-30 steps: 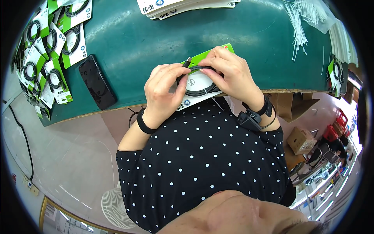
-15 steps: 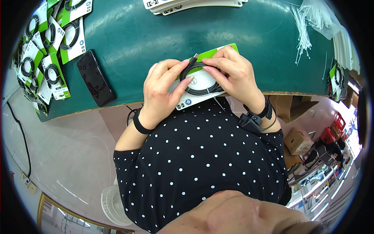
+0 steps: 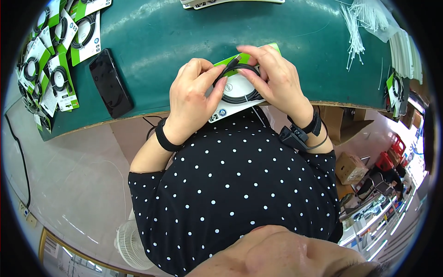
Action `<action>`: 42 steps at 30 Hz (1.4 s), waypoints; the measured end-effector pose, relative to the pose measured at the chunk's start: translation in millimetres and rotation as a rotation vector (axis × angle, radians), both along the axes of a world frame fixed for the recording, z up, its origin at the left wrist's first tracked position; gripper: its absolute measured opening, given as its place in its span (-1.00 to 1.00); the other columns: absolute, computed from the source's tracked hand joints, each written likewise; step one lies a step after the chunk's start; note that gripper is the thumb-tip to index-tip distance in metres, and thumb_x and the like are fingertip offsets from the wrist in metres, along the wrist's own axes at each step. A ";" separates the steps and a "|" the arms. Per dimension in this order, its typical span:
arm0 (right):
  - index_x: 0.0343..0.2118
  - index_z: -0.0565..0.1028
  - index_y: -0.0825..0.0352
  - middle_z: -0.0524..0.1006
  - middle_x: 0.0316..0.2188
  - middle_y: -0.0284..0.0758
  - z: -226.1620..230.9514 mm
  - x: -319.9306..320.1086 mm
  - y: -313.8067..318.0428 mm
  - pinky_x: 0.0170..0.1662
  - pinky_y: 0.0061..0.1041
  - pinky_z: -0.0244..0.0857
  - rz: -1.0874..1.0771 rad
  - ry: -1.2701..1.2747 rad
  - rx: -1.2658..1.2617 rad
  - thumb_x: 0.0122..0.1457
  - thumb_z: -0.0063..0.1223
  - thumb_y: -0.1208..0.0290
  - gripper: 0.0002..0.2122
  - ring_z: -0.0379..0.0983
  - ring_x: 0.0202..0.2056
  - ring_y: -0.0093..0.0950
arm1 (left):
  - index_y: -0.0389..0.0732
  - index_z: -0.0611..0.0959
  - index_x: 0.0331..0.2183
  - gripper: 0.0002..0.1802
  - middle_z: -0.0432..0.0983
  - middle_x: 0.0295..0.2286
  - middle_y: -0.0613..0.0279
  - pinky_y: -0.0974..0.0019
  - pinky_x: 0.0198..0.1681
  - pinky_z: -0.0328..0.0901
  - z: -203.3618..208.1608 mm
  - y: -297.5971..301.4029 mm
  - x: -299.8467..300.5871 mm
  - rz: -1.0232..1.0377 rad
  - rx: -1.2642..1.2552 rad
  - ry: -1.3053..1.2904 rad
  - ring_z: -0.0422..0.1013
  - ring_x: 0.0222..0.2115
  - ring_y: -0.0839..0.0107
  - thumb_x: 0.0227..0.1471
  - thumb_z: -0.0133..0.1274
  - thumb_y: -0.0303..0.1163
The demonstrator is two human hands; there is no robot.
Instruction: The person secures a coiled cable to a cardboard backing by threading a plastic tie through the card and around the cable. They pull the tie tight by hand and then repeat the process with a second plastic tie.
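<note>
Since half a second ago, the plug end (image 3: 236,60) of the cable has tipped further right, and the right hand's (image 3: 279,81) index finger has come up off the loop and stretched out leftward above it. The rest of the grip looks about the same.

Left hand (image 3: 191,94) is pinching the black cable (image 3: 235,99) between thumb and bent index at the coil's upper left, right below the plug, with its other fingers curled in. On the right one, the thumb lies against the top of the coil and the other fingers bend in behind; can't tell if those are actually gripping anything. Both wrists angle inward, dark wristband (image 3: 166,136) on the left, small black boxy gadget (image 3: 294,137) strapped on the right.

The cable is smooth, rounded, wound into an oval loop with a pale tie round its lower side. It sits on a flat, stiff-looking card (image 3: 230,87), green up top and white below, tilted at the front edge of the glossy green tabletop (image 3: 157,55), lower corner poking past it. Shiny black phone (image 3: 110,83) off to the left, thin white plastic ties (image 3: 355,37) bunched far right.
</note>
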State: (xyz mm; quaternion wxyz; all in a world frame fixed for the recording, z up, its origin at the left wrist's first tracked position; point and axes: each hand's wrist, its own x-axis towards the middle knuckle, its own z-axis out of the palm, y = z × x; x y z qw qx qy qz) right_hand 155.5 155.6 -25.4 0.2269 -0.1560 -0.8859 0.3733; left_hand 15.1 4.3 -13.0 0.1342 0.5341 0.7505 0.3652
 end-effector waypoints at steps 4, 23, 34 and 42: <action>-0.21 0.59 0.28 0.49 -0.41 -0.37 -1.2 -6.9 -0.4 -0.53 -0.59 0.18 0.015 0.017 0.055 0.01 0.27 0.59 -0.76 0.29 -0.59 -0.58 | -0.26 0.70 -0.29 -0.75 0.47 -0.39 0.20 0.25 -0.32 0.35 -1.8 -0.8 0.1 0.012 0.011 0.006 0.43 -0.36 0.24 -0.12 0.26 -0.49; -0.34 0.63 0.34 0.56 -0.49 -0.38 -4.9 -13.0 25.1 -0.50 -0.56 0.24 0.230 -0.008 -0.216 0.02 0.31 0.51 -0.86 0.35 -0.56 -0.55 | -0.32 0.68 -0.26 -0.73 0.62 -0.39 0.15 0.48 -0.44 0.45 -5.0 -5.7 2.3 0.080 0.067 -0.285 0.55 -0.44 0.46 -0.10 0.28 -0.61; -0.35 0.61 0.33 0.50 -0.46 -0.37 1.8 -8.7 31.0 -0.41 -0.48 0.32 0.241 0.036 0.140 -0.01 0.29 0.53 -0.86 0.44 -0.45 -0.41 | -0.24 0.68 -0.43 -0.85 0.59 -0.46 0.26 0.39 -0.54 0.37 -10.6 -0.9 4.0 0.054 0.136 -0.141 0.49 -0.50 0.37 -0.18 0.28 -0.58; -0.35 0.59 0.32 0.50 -0.45 -0.35 18.3 6.1 11.1 -0.43 -0.48 0.32 0.004 -0.165 -0.117 -0.07 0.34 0.52 -0.81 0.44 -0.46 -0.43 | -0.30 0.69 -0.39 -0.85 0.59 -0.36 0.17 0.50 -0.59 0.39 -7.5 -1.1 1.4 0.018 0.069 -0.128 0.50 -0.51 0.48 -0.12 0.26 -0.63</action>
